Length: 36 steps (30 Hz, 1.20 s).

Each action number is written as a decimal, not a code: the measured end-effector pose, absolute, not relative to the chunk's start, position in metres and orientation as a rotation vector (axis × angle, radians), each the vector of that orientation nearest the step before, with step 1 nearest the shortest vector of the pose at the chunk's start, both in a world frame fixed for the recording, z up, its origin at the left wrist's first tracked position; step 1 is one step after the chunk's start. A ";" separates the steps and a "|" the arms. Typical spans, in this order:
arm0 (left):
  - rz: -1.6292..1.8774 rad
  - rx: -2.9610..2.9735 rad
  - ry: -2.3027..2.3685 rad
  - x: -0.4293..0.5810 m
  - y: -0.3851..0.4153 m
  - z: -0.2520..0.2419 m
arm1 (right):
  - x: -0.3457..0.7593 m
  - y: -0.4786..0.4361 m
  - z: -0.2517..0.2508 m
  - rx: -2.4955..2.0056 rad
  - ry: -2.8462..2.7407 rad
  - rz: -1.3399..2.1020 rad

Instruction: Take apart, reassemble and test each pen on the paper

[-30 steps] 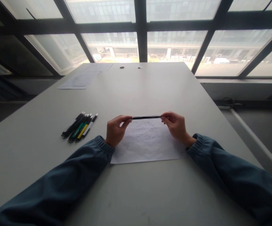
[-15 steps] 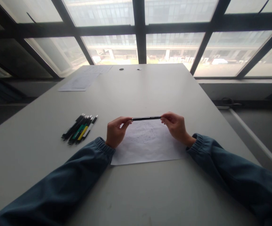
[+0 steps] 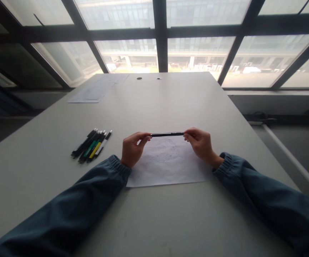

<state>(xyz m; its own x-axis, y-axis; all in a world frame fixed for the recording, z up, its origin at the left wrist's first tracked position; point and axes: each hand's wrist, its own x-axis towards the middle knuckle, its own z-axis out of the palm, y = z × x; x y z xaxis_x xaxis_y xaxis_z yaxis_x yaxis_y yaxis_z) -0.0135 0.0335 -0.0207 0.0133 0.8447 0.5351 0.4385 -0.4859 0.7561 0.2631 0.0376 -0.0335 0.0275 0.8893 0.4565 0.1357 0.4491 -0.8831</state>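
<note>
A slim black pen [image 3: 167, 134] is stretched level between both hands, over the far part of a white sheet of paper [image 3: 170, 171]. My left hand [image 3: 133, 148] pinches its left end between thumb and fingers. At the other end, my right hand [image 3: 200, 144] grips the pen's tip in a similar pinch. Faint scribbled lines show on the paper beneath. Left of my left hand lies a bunch of pens [image 3: 92, 146], mostly black, with green, yellow and white ones among them.
More sheets of paper [image 3: 88, 93] lie at the far left of the white table [image 3: 159, 103]. Two round holes are near its back edge. Large framed windows [image 3: 197, 53] rise behind it. A pale pipe [image 3: 290, 157] runs along the floor at the right.
The whole view has shifted very slightly. Both hands keep the same hold on the pen.
</note>
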 end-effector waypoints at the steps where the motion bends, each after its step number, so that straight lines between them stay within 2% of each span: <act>1: 1.471 1.915 1.313 -0.013 0.033 -0.021 | 0.263 0.038 -0.034 -0.969 -1.442 0.752; 36: 1.501 1.904 1.249 -0.012 0.033 -0.022 | 0.263 0.039 -0.036 -0.972 -1.426 0.766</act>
<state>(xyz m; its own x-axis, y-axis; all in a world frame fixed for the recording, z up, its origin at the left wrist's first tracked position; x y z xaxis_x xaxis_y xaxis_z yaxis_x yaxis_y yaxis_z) -0.0123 0.0333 -0.0221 0.0183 0.8341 0.5513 0.3905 -0.5136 0.7641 0.2632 0.0386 -0.0358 0.0360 0.8955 0.4436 0.1245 0.4364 -0.8911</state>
